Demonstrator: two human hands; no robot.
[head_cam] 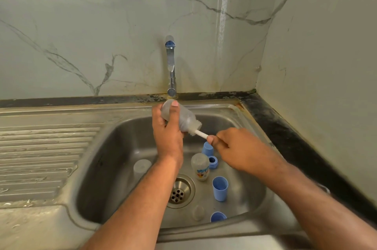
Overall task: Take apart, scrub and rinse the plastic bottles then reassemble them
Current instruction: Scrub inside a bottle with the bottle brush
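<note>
bottle [183, 119] is held tilted above the sink [122, 131], below the tap [171, 66], left hand [167, 133] wrapped around its body. right hand [234, 147] pinches the white brush handle [201, 134], which enters the bottle mouth.

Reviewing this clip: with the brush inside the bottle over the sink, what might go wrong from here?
1. The left hand holds the tilted bottle mid-air; if wet, it may slip from the grip into the sink.
2. A dropped bottle or brush handle could topple the printed bottle and blue cups standing below.
</note>
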